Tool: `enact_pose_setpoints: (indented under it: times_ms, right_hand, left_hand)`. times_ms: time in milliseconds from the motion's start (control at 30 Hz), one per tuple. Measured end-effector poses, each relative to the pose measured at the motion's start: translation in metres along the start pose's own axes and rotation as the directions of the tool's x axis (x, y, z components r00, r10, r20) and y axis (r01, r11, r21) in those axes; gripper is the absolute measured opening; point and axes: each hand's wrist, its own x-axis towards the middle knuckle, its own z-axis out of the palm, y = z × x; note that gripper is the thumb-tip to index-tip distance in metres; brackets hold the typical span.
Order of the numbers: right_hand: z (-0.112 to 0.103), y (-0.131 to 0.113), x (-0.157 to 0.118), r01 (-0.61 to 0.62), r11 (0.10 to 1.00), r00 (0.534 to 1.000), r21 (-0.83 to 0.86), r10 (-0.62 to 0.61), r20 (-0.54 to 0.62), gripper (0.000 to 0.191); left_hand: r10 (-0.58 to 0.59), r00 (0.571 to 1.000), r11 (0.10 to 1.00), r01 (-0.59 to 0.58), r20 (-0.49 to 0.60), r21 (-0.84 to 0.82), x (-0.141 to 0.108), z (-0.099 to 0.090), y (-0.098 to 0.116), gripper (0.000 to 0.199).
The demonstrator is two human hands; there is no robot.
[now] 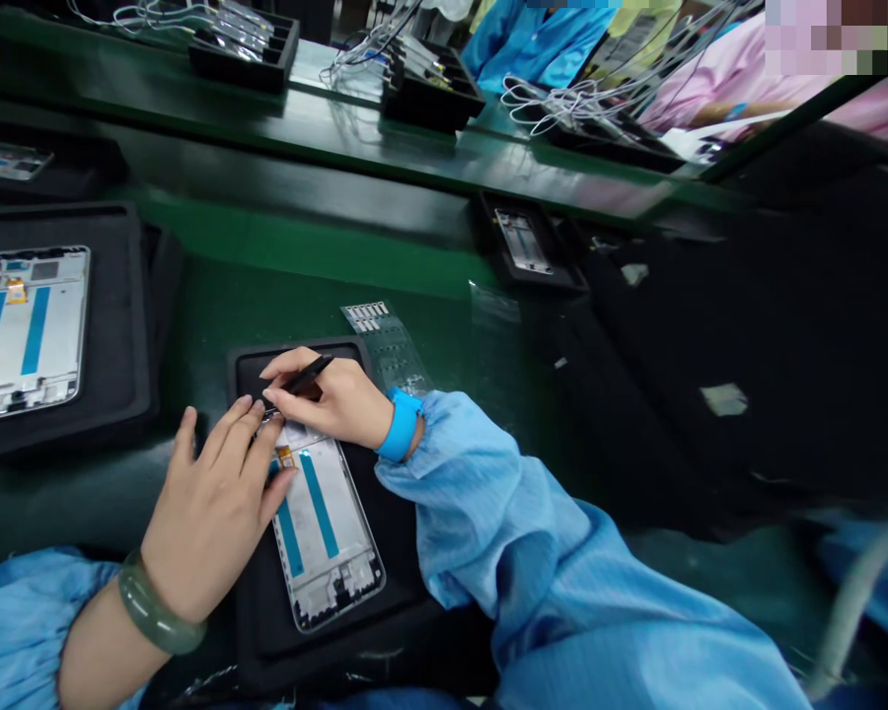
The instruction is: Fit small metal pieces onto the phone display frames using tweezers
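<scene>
Black foam tray point(296, 656) sits on the green bench mat point(266, 296) straight in front of you, and the phone frame point(322, 523) lies inside it, slightly tilted, with its upper end beneath your hands. The frame is pale and metal-edged, with two blue strips and a small gold-coloured patch near the top.

Your left hand point(211, 513) is spread, its fingers apart, and lies over the frame's upper left corner. You cannot tell how firmly it presses. Your right hand point(326, 399) comes in from the other side, pinching a slim black tool point(307, 377) like a pen. The tool's tip angles down toward the top end of the frame, just beside your left fingertips, and your fingers hide exactly where it lands.

A jade bangle point(155, 616) circles your left wrist, and a blue wrist strap point(401, 426) circles your right, just above your blue sleeve point(503, 523).

Just beyond the tray lies a clear film strip point(387, 345) with small metallic pieces on it. To your left, a second phone frame point(26, 330) rests in its own black tray point(118, 325). Across the bench, black trays point(429, 89) hold bundled white cables, and a co-worker's blue sleeve point(537, 39) shows beyond them.
</scene>
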Motion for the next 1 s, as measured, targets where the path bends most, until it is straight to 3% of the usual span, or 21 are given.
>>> enact_pose_setpoints:
  times_ms: [233, 633, 867, 1000]
  right_hand:
    - [0.000, -0.001, -0.001, 0.002, 1.000, 1.000, -0.019, -0.001, 0.014, 0.018]
    - [0.002, 0.000, -0.002, 0.108, 0.990, 0.993, -0.085, -0.103, 0.062, 0.018]
    - [-0.003, -0.004, 0.019, 0.118, 0.979, 0.967, -0.166, -0.075, 0.245, 0.020]
    - [-0.011, -0.003, 0.030, 0.109, 0.986, 0.978, -0.129, -0.083, 0.189, 0.019]
  left_hand:
    - [0.001, 1.000, 1.000, -0.001, -0.010, -0.007, 0.000, 0.000, 0.000, 0.045]
    - [0.007, 1.000, 1.000, -0.007, -0.012, 0.007, 0.001, -0.001, 0.001, 0.043]
    - [0.005, 1.000, 1.000, -0.005, -0.015, 0.024, 0.002, 0.000, 0.000, 0.042]
    - [-0.002, 1.000, 1.000, 0.003, -0.024, 0.021, 0.002, 0.000, -0.001, 0.044]
